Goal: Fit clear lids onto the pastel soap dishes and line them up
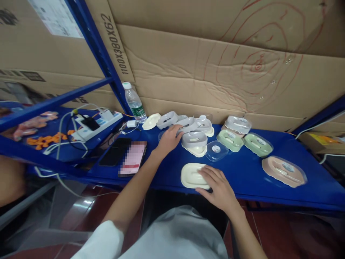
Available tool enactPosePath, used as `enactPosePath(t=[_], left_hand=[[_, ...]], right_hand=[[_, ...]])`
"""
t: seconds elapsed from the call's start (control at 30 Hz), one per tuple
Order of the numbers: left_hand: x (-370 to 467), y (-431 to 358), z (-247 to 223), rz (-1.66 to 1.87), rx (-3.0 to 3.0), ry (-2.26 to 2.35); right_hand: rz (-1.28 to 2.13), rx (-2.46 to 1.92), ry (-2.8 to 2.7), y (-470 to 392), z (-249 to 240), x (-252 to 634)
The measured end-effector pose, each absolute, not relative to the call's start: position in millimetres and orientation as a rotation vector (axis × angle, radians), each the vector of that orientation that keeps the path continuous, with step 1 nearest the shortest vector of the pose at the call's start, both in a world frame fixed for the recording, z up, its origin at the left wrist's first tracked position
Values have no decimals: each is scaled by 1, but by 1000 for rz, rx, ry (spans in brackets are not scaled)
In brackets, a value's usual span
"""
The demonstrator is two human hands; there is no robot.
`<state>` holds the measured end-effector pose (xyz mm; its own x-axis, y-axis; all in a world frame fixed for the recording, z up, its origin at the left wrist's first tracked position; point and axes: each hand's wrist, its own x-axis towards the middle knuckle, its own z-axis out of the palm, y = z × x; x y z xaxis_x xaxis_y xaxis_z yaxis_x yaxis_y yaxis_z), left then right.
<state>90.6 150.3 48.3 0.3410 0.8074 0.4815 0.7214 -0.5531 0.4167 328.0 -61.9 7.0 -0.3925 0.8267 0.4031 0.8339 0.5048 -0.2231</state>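
A cream oval soap dish lies at the table's front edge. My right hand rests over its right end, fingers stretched out and thumb apart beside the near rim. Farther back, my left hand has thumb and fingers at the left edge of a grey soap dish part with a slot, seemingly pinching it; the fingertips are partly hidden. Just in front of that part sits another grey piece, above a cream dish. More grey pieces and a cream dish lie around them.
A clear lid lies right of the pile. Lidded green dishes, a pink one and a stack stand rightward. Phones, a water bottle and a power strip are left. Cardboard backs the blue table.
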Motion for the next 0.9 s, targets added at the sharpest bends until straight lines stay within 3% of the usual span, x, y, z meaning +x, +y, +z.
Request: enactPosePath(t=[0.37,0.6,0.77,0.9], left_hand=[[81,136,46,860,2473,1533],[65,75,42,918,2444,1457],[61,42,15,1061,2352,1387],[62,40,5,1053,2400,1312]], right_hand=[[-23,-1408,-2286,-60,6,328],[105,-1313,-2156,-63,2,346],[-13,-1315,-2056,-29,38,362],[-129,-1385,-1927,54,87,359]])
